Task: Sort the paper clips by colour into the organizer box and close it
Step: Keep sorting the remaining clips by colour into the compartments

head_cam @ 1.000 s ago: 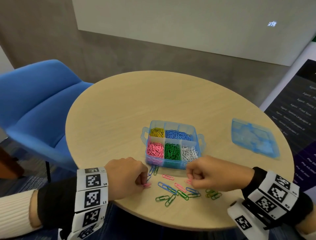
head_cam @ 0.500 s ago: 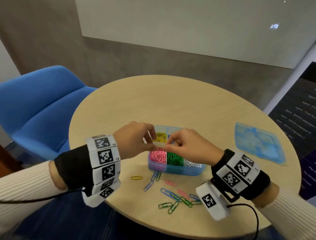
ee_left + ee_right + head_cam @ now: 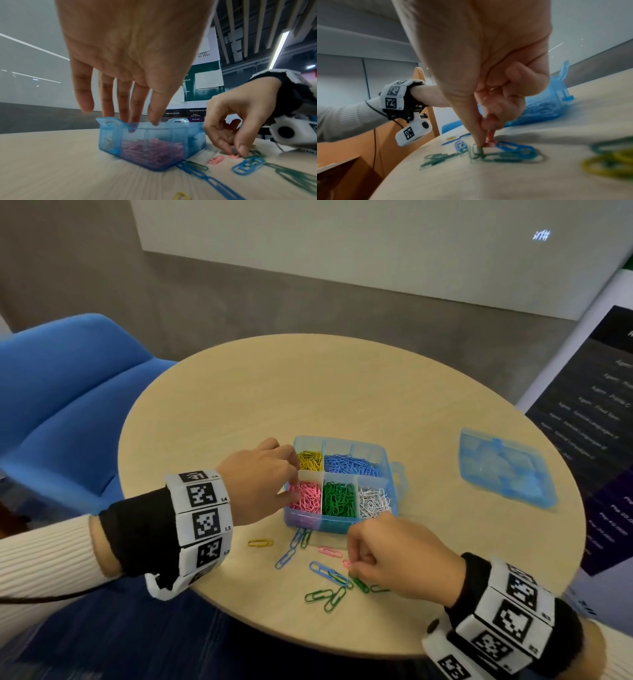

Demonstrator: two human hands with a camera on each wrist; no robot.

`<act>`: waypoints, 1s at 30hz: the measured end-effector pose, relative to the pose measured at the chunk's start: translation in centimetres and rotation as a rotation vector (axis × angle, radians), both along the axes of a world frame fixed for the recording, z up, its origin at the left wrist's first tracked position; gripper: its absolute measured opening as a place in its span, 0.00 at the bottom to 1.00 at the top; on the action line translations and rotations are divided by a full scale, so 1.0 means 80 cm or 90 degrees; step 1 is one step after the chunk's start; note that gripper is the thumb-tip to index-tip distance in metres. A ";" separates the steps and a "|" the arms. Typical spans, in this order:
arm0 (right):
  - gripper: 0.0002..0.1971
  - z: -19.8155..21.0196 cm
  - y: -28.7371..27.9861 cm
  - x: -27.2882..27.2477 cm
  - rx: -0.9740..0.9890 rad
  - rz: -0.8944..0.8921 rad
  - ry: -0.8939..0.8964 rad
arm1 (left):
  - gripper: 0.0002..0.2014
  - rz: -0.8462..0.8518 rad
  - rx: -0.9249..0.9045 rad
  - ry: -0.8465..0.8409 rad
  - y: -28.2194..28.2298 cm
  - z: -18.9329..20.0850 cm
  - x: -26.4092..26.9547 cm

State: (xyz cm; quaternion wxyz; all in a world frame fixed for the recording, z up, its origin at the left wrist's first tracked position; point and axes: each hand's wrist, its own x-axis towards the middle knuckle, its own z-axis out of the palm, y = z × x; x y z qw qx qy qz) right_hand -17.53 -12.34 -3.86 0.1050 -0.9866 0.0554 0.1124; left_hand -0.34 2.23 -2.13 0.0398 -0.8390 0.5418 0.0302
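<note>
The blue organizer box (image 3: 390, 474) stands open mid-table, its compartments holding yellow (image 3: 310, 460), blue (image 3: 349, 465), pink (image 3: 305, 496), green (image 3: 339, 498) and white (image 3: 373, 499) clips. My left hand (image 3: 291, 477) reaches over the box's left side, its straight fingers (image 3: 154, 115) dipping at the rim above the pink compartment, and it holds nothing. Just in front of the box, my right hand (image 3: 352, 566) pinches a pink paper clip (image 3: 234, 156) that lies on the table. Several loose clips lie around it: yellow (image 3: 260, 542), blue (image 3: 323, 570), pink (image 3: 330, 552), green (image 3: 318, 595).
The box's blue lid (image 3: 507, 467) lies apart at the right of the round wooden table (image 3: 239, 405). A blue chair (image 3: 68, 405) stands at the left. A dark banner (image 3: 609, 422) stands close to the table's right edge.
My right hand has come back from above the box to the loose clips and now pinches a pink one. The left hand stays at the box, lower over the pink compartment.
</note>
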 end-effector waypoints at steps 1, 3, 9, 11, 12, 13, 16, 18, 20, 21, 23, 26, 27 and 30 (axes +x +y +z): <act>0.04 0.000 0.001 0.001 -0.002 0.006 0.006 | 0.18 -0.001 -0.002 -0.004 0.001 -0.001 0.001; 0.04 0.000 0.000 0.001 -0.003 0.018 0.020 | 0.20 0.003 -0.012 -0.011 0.002 -0.002 0.003; 0.08 0.000 0.001 0.001 -0.002 0.031 0.051 | 0.21 0.016 -0.047 -0.018 -0.001 -0.004 0.016; 0.08 0.008 0.001 0.002 0.026 0.029 0.055 | 0.20 0.008 -0.044 -0.032 -0.002 -0.003 0.016; 0.08 0.013 0.000 0.005 0.058 0.024 0.050 | 0.19 0.006 -0.049 -0.035 -0.002 -0.002 0.015; 0.07 0.019 -0.002 0.009 0.100 0.015 0.037 | 0.19 0.006 -0.061 -0.036 -0.002 -0.001 0.013; 0.06 0.040 -0.006 0.025 0.239 -0.034 -0.098 | 0.18 0.023 -0.106 -0.034 0.002 0.005 0.007; 0.04 0.050 -0.007 0.036 0.287 -0.069 -0.204 | 0.15 0.038 -0.139 -0.027 0.006 0.009 -0.001; 0.06 0.051 -0.008 0.041 0.286 -0.076 -0.247 | 0.14 0.038 -0.193 -0.011 0.012 0.008 -0.013; 0.07 0.050 -0.008 0.040 0.271 -0.072 -0.246 | 0.14 0.028 -0.229 -0.002 0.016 0.006 -0.020; 0.05 0.042 -0.004 0.035 0.203 -0.043 -0.207 | 0.16 0.003 -0.276 0.015 0.024 0.001 -0.032; 0.06 0.023 0.009 0.026 0.078 0.010 -0.106 | 0.19 -0.007 -0.273 0.034 0.031 -0.005 -0.038; 0.08 0.017 0.013 0.025 0.040 0.023 -0.084 | 0.19 -0.001 -0.265 0.039 0.031 -0.006 -0.038; 0.13 0.006 0.019 0.026 -0.059 0.050 -0.060 | 0.15 0.030 -0.251 0.040 0.032 -0.006 -0.034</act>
